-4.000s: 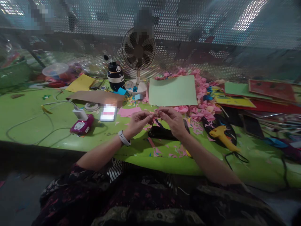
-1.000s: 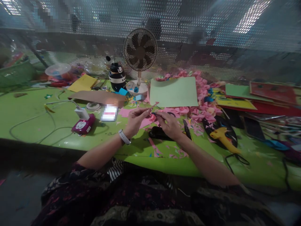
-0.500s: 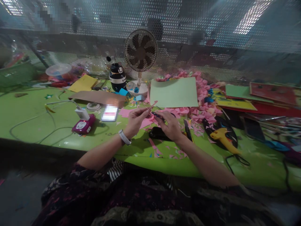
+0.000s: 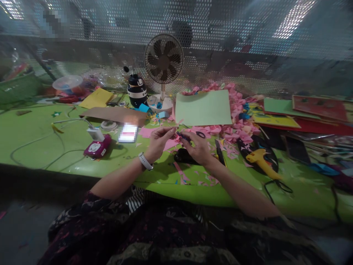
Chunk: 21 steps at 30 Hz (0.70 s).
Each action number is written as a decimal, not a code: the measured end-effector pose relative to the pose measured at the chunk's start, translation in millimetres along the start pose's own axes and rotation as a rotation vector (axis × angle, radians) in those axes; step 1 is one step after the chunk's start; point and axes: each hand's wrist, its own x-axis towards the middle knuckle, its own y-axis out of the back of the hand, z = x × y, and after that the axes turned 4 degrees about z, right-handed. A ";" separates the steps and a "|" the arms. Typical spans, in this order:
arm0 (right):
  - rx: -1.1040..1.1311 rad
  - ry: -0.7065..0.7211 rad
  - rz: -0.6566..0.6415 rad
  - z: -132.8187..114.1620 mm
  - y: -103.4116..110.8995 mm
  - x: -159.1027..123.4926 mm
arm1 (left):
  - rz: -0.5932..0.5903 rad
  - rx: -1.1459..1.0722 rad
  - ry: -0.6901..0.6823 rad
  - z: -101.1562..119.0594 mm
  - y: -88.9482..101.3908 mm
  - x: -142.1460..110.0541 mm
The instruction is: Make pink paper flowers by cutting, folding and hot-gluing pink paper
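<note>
My left hand (image 4: pixel 161 141), with a white watch on the wrist, pinches a thin pink paper strip (image 4: pixel 180 121) that pokes up past its fingertips. Close beside it, my right hand (image 4: pixel 199 148) is closed round a small dark blue tool (image 4: pixel 183 136) with a knobbly handle, its tip close to the left fingers. A dark ring (image 4: pixel 200 134) shows just behind the right hand; I cannot tell whether it is part of what I hold. Under the hands lie a black case (image 4: pixel 185 156), pink paper (image 4: pixel 170 144) and scraps (image 4: pixel 180 172). A cutter (image 4: pixel 220 151) rests right of my right hand.
A pale green sheet (image 4: pixel 202 108) lies against a heap of pink folded paper (image 4: pixel 236 110). The fan (image 4: pixel 163 60) and a black jug (image 4: pixel 137 92) stand behind. To the right is a yellow glue gun (image 4: pixel 260 160); to the left, a lit phone (image 4: pixel 128 133) and purple adapter (image 4: pixel 96 148).
Since four seconds ago my fingertips have drawn apart and the dark tool has swung up from hanging to pointing at my left hand. The pink strip sits lower than half a second ago.
</note>
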 end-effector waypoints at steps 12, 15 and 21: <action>-0.013 -0.039 0.010 5.8 -1.5 -2.2 | -0.011 0.013 -0.064 1.9 -2.5 -1.2; 0.004 -0.037 0.018 7.1 -0.3 -0.5 | -0.007 0.027 -0.061 2.7 -2.6 -0.9; 0.018 -0.044 -0.009 2.9 2.0 1.3 | -0.005 0.066 -0.067 0.9 -1.2 -0.4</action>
